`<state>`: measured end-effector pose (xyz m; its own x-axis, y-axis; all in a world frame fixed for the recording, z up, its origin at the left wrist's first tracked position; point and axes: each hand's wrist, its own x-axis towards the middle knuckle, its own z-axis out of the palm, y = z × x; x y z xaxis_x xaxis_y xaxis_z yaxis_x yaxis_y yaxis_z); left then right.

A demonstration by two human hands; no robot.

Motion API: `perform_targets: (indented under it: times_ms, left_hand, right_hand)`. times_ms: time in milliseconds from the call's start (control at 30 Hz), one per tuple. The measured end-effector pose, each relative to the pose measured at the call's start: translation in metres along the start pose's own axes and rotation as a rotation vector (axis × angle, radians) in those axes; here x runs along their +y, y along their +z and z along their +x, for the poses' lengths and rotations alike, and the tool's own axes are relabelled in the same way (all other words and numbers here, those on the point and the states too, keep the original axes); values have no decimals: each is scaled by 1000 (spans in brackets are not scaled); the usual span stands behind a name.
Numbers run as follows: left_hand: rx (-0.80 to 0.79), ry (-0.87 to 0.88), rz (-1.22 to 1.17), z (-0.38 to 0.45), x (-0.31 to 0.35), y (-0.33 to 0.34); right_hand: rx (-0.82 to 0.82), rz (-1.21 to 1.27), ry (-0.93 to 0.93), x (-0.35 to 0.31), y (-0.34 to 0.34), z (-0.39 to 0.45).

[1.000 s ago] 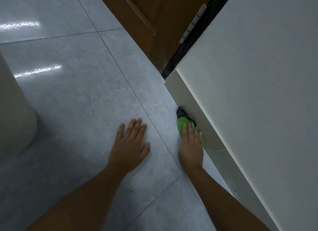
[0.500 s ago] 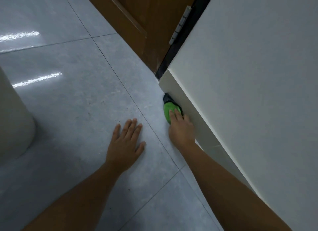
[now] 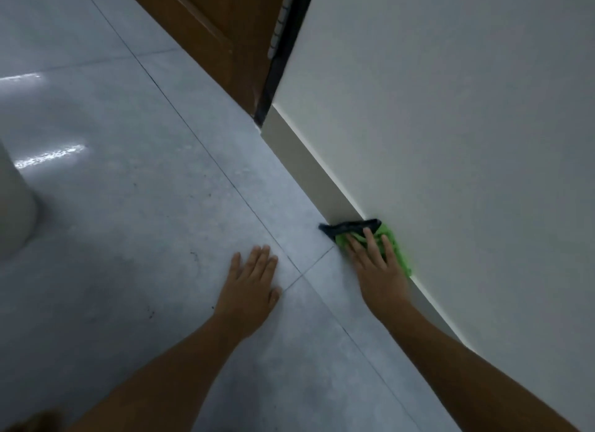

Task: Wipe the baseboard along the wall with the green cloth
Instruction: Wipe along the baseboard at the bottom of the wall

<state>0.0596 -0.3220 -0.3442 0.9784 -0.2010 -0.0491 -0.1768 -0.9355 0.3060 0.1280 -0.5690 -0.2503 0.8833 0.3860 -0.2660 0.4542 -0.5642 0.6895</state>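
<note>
Grey tiled floor. Right hand, fingers straight, presses green cloth with dark edge against white baseboard; left hand flat on floor, holding nothing.

Grey tiled floor under flat left hand, green cloth.

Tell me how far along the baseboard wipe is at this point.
Done: cannot be judged; the pale baseboard strip looks the same along its visible length. In hand: the right hand presses the bright green cloth with a dark edge flat against the baseboard, while the left hand rests flat on the grey tiled floor. Left: unclear; the strip runs on both ways from the cloth.
</note>
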Motion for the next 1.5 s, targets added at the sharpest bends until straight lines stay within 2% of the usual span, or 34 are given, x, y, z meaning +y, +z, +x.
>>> perform_targets:
  times_ms: [67, 133, 200, 300, 367, 433, 533, 600, 700, 867, 933, 1033, 1167, 1300, 1400, 1500]
  left_hand:
    - [-42, -14, -2, -11, 5, 1]
    - [-52, -26, 10, -14, 5, -3]
    - [-70, -33, 25, -14, 4, -2]
    - [-84, -33, 13, -16, 7, 5]
    - [-36, -51, 12, -17, 8, 9]
    - [3, -56, 27, -20, 8, 12]
    - [8, -44, 34, -20, 8, 12]
    - [-9, -43, 36, -20, 7, 11]
    - [-24, -44, 30, -19, 6, 9]
    - [-85, -54, 34, -15, 8, 2]
    - [-79, -57, 35, -15, 8, 4]
    - [11, -78, 32, -15, 14, 11]
    - [77, -96, 15, -19, 20, 17]
    - [85, -105, 12, -20, 18, 15]
    - [58, -104, -9, -19, 18, 12]
    - [57, -108, -37, -19, 17, 11]
  right_hand:
    - [42, 55, 36, 10, 36, -64]
    - [-1, 77, 33, 20, 51, -120]
    - [-67, 171, 22, 28, 55, -135]
    - [-111, 246, 5, 18, 51, -99]
    - [12, 261, 33, 5, 32, -48]
    - [86, 165, 36, -11, 6, 5]
    - [28, 116, 24, -20, -31, 52]
    - [40, 79, -24, -13, -22, 54]
    - [62, 27, -29, 0, 17, 5]
    - [-163, 189, -33, 16, 86, -141]
    - [-224, 295, 2, 12, 92, -158]
    - [-264, 433, 43, -5, 78, -122]
    - [-200, 605, 33, -30, 31, -28]
    - [-185, 736, 40, -38, -13, 46]
    - [-133, 739, 75, -36, -10, 40]
    - [-149, 669, 112, -26, 20, -19]
